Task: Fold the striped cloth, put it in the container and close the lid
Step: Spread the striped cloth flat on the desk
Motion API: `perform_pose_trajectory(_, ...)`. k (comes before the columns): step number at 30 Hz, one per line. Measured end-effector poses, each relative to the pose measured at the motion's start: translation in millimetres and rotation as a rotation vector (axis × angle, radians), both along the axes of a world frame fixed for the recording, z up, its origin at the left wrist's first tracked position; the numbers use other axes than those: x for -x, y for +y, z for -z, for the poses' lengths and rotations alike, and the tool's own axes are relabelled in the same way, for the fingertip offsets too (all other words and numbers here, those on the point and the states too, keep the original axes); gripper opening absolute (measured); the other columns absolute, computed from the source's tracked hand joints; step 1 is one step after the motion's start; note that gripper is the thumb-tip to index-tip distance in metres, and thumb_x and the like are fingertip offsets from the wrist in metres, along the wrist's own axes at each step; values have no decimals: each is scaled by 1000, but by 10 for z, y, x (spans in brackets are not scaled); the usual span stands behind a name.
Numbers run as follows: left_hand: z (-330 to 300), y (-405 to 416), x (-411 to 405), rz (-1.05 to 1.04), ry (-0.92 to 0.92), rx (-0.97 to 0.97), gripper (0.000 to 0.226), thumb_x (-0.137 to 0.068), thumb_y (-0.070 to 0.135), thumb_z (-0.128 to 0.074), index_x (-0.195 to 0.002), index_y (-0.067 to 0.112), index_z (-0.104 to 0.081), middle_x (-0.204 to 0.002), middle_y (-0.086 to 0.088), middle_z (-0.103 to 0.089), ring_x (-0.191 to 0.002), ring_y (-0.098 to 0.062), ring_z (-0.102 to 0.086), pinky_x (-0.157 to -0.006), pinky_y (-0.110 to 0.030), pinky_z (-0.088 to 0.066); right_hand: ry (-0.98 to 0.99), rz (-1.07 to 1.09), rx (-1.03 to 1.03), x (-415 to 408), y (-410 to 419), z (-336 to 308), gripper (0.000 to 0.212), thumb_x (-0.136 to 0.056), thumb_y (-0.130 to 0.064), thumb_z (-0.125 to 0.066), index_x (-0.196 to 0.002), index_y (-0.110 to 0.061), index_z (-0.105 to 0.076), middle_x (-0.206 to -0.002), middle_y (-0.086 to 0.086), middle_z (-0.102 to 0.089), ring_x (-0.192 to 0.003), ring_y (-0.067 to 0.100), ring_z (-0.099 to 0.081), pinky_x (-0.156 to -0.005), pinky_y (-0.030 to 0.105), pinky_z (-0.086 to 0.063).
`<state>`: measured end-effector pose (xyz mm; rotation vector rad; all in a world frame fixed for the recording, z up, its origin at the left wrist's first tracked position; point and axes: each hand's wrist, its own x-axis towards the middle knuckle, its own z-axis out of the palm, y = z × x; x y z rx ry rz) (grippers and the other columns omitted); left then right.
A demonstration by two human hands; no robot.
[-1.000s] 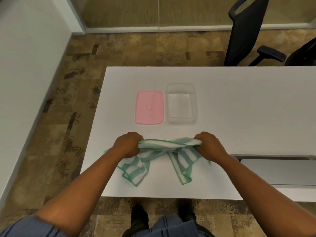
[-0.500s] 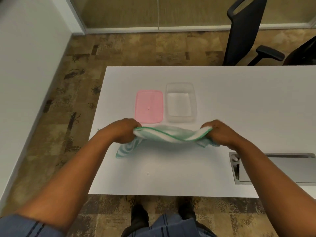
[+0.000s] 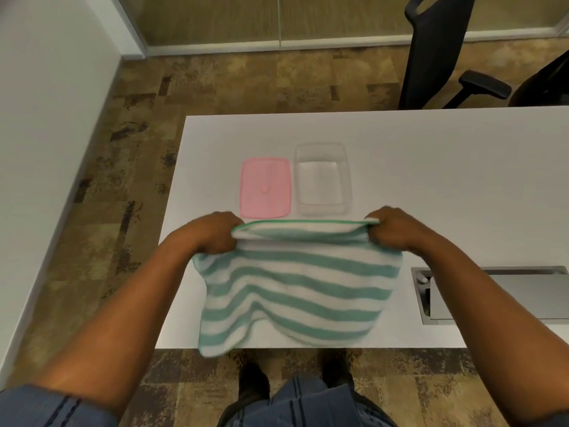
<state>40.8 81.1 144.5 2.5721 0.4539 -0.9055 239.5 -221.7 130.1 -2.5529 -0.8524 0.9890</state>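
The striped cloth (image 3: 295,288), white with teal stripes and a green hem, hangs spread out above the white table (image 3: 431,180). My left hand (image 3: 209,234) grips its top left corner and my right hand (image 3: 397,229) grips its top right corner, with the top edge stretched taut between them. Its lower part drapes down to the table's near edge. Beyond the cloth stands the clear container (image 3: 321,178), open and with nothing in it. The pink lid (image 3: 266,187) lies flat just to the left of the container.
A grey cable hatch (image 3: 492,294) is set into the table at the right, near my right forearm. Black office chairs (image 3: 437,50) stand behind the table's far right. A white wall (image 3: 46,118) runs along the left, with patterned carpet between it and the table.
The cloth was bunched low on the table between my hands. Both hands have lifted and pulled apart, and the cloth has opened out into a flat hanging sheet.
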Motion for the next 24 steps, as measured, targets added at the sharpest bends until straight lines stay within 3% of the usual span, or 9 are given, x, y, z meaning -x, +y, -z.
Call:
perform_pose_trajectory(3,-138,84,-85,-52,-152,-66,23,-86,11,-56,-98,29,-62,-103,0,-62,-99,-27,-62,-81,-37,-50,-145,96,-181,-109,2,-135,23,-80,-4,-56,-71,-22,-68,-81,2,-71,-86,29,-66,-78,42,-55)
perform_pose_trajectory(6,-289,152,-93,-56,-200,-97,19,-82,10,-59,-89,27,-59,-97,4,-62,-88,-23,-62,-75,-38,-53,-121,108,-237,-158,-1,-307,28,-80,-1,-55,-65,-22,-64,-71,-2,-67,-77,26,-63,-71,38,-49)
perform_pose_trajectory(10,-221,60,-8,46,-16,-69,16,-83,20,-67,-96,26,-61,-97,2,-66,-82,-20,-62,-70,-32,-52,-23,-136,23,-96,-7,-286,22,-82,-3,-59,-72,-22,-67,-78,-1,-67,-81,23,-61,-68,31,-45)
perform_pose_trajectory(13,159,-108,142,89,135,-23,30,-85,15,-68,-113,21,-60,-104,0,-61,-77,-15,-57,-54,-19,-39,32,-315,265,119,-40,84,27,-90,-10,-57,-112,-15,-72,-120,10,-70,-107,28,-63,-86,27,-46)
perform_pose_trajectory(15,500,-222,296,105,183,12,39,-87,9,-63,-124,21,-57,-121,-3,-59,-98,-22,-59,-69,-22,-41,66,-352,370,291,-94,374,37,-96,-14,-51,-130,-19,-65,-140,8,-61,-126,29,-58,-100,30,-44)
perform_pose_trajectory(17,818,-319,464,112,225,30,36,-88,5,-57,-118,25,-54,-124,-4,-58,-103,-23,-56,-78,-28,-41,70,-361,469,428,-168,648,44,-97,-17,-46,-139,-24,-57,-147,7,-55,-133,28,-53,-109,37,-44)
perform_pose_trajectory(19,1045,-399,621,130,246,18,32,-87,5,-54,-108,28,-51,-123,-3,-58,-100,-21,-55,-78,-31,-43,84,-393,549,553,-239,874,49,-97,-18,-42,-145,-27,-50,-151,5,-50,-137,27,-49,-112,42,-42)
perform_pose_trajectory(24,1345,-505,834,173,284,-42,37,-89,5,-53,-121,24,-58,-127,-2,-56,-113,-24,-57,-84,-32,-44,121,-487,614,744,-297,1086,48,-96,-9,-39,-141,-18,-55,-145,7,-52,-129,29,-54,-105,44,-49)
